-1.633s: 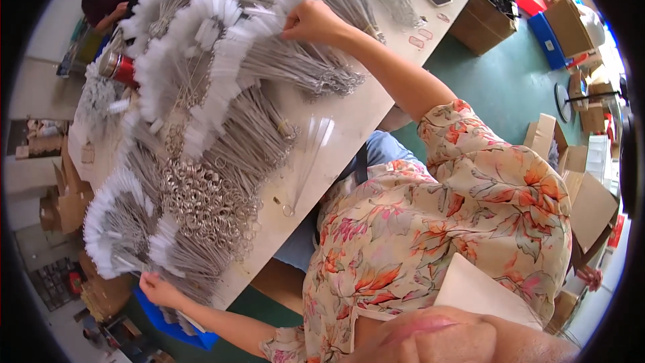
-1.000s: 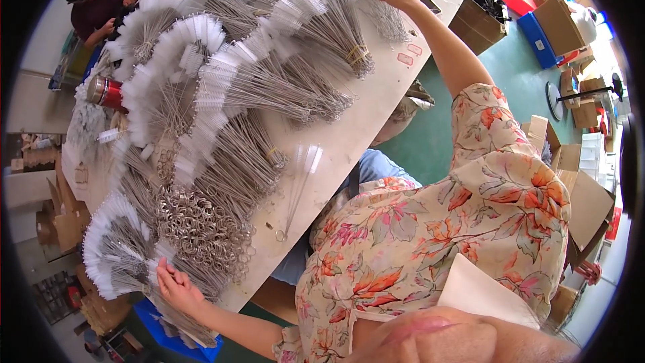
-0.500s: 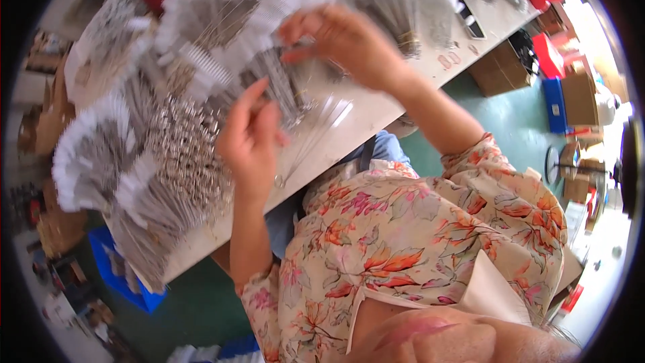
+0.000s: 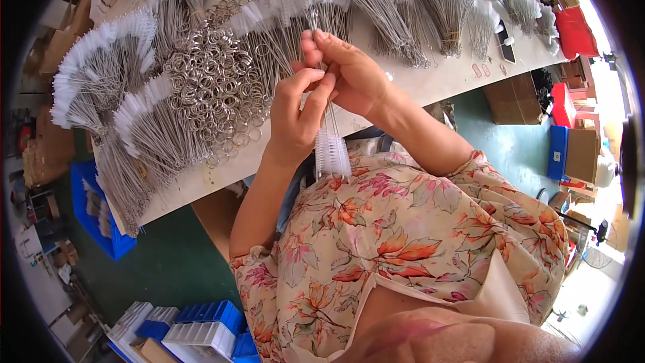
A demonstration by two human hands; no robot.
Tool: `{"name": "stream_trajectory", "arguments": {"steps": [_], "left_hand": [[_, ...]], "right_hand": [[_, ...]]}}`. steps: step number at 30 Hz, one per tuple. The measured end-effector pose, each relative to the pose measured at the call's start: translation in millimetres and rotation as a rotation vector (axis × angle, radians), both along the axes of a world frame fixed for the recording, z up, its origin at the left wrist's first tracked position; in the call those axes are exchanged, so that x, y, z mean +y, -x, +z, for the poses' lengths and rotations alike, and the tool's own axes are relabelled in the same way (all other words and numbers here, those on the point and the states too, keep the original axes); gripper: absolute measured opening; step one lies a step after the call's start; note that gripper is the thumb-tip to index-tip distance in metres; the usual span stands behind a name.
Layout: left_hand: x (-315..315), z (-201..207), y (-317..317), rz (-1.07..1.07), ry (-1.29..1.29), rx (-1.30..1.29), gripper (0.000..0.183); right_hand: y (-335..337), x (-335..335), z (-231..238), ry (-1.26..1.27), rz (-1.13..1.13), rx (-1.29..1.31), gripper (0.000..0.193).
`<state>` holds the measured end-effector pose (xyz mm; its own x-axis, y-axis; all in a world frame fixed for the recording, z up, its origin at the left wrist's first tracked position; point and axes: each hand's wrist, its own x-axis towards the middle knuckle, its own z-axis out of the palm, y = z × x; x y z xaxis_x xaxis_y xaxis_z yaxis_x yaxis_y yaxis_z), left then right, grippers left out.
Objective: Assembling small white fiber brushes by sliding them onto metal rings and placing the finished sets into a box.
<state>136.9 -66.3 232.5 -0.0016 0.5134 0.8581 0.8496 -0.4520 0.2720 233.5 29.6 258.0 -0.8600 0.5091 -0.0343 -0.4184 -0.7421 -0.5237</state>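
My left hand (image 4: 295, 113) and my right hand (image 4: 357, 75) meet over the table's front edge, fingertips pinched together. Between them run the thin wire stems of a few small wire brushes (image 4: 331, 154), their white bristle ends hanging below, in front of my shirt. The fingers cover the upper stem ends, so I cannot see whether a ring is there. Left of my hands lies a heap of metal split rings (image 4: 211, 70). Just beyond my fingertips, a row of similar wire brushes (image 4: 285, 10) rests on the table.
Fanned brush bundles (image 4: 107, 60) cover the left side of the white table (image 4: 463, 74), and tied bundles (image 4: 447, 7) stand along the back. A phone (image 4: 506, 44) and a red bag (image 4: 576, 32) lie at right. A cardboard box (image 4: 516, 99) and blue crate (image 4: 101, 212) are beside the table.
My hands were apart and blurred; they are now together, with brushes hanging between them. The view has shifted, showing more of the floor crates. A few brushes lying at the table's front edge are no longer there.
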Motion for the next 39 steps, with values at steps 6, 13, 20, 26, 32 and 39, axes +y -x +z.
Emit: {"name": "stream_trajectory", "arguments": {"steps": [6, 13, 20, 26, 32, 39], "left_hand": [[-13.4, 36.7, 31.8, -0.05, 0.028, -0.189, 0.07], [-28.5, 37.4, 26.2, -0.647, 0.58, -0.763, 0.083], [-40.3, 18.3, 11.3, -0.292, 0.291, -0.408, 0.016], [-66.2, -26.2, 13.2, 0.293, 0.636, -0.471, 0.021], [-71.8, -46.8, 4.5, 0.333, 0.782, -0.385, 0.011], [-70.4, 5.1, 14.7, -0.094, 0.526, -1.208, 0.002]], "right_hand": [[-25.8, 26.8, 27.2, -1.095, 0.219, -0.544, 0.021], [-22.8, -11.9, 24.1, -1.072, 0.308, -0.333, 0.021], [-41.5, -6.2, 22.7, -0.744, 0.599, -0.456, 0.019], [-128.6, 38.8, -15.1, -2.072, 0.475, -1.224, 0.005], [-112.4, 16.7, -46.0, -1.958, 0.29, -1.031, 0.012], [-22.9, -30.3, -25.6, -1.702, -0.043, -0.455, 0.006]]}}
